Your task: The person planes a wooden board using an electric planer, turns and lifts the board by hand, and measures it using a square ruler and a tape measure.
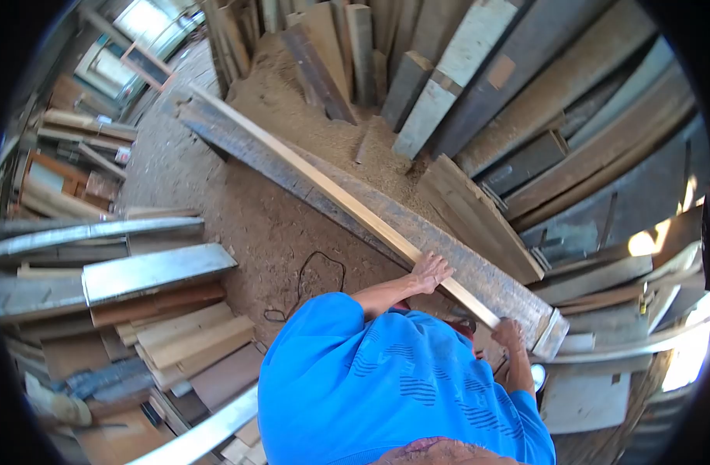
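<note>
Left grip (431, 271) is lying flat and open, palm down, on the pale wooden strip (347, 203), while the right grip (510, 334) is closing around the strip's near end. That long strip is lying along the top edge of a thick grey beam (479, 271), which is stretching diagonally across the sawdust-covered floor (254, 225). Planks (448, 85) are leaning beyond the beam's far side, and a black cord (308, 279) is curling on the floor near its near side

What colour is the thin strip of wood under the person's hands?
The strip is pale yellowish, lighter than the grey beam below; the head view shows it.
</note>
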{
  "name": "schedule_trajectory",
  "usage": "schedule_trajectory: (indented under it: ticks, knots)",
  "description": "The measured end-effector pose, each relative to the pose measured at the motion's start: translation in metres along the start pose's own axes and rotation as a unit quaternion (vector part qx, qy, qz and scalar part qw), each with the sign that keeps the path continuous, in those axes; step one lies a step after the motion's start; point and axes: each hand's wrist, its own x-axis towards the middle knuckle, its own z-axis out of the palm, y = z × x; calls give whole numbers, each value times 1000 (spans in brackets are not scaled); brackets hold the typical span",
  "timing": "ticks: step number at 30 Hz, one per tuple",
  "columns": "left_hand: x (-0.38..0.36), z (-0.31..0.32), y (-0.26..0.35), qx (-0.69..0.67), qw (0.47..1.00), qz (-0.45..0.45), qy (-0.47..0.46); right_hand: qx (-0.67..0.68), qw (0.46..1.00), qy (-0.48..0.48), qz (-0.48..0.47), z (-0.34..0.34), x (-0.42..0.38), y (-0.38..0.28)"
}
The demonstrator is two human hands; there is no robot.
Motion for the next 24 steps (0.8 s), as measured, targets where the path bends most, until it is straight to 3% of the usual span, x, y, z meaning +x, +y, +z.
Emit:
schedule_trajectory:
  ticks: [1, 2, 5, 7, 9, 12, 15, 16, 18, 19, 21, 22, 24]
  knots:
    - [0, -1, 1, 0, 1000, -8, -4, 3, 999, -3, -31, -1, 1, 1]
    - [2, -1, 3, -24, 997, -36, -63, 11, 998, 9, -58, 3, 3, 5]
    - [-6, -21, 27, 3, 991, -131, -7, 36, 992, 25, -119, 11, 9, 16]
    - [-17, -17, 43, 2, 967, -253, 31, 75, 983, 23, -165, 11, 12, 24]
    - [-29, -38, 77, -32, 916, -388, 95, 71, 975, 44, -206, 12, 17, 35]
    - [-39, 8, 113, -110, 793, -569, 185, 68, 973, 15, -220, 5, 17, 30]
    - [-44, 66, 144, -442, 621, -599, 243, 88, 970, -33, -224, 21, 19, 27]
    - [-43, 107, 155, -525, 567, -568, 284, 105, 968, -14, -228, 31, 10, 26]
    - [-26, 80, 200, -625, 477, -554, 273, 121, 965, -11, -232, 51, -4, 18]
    - [-20, 89, 219, -652, 458, -515, 316, 121, 965, -14, -232, 64, -10, 15]
    - [-30, 116, 224, -699, 464, -522, 150, 120, 966, -25, -226, 88, -18, 8]
    - [-34, 127, 231, -709, 440, -528, 159, 119, 967, -28, -224, 95, -21, 6]
    - [-37, 141, 230, -712, 468, -503, 147, 120, 969, -26, -215, 102, -22, 4]
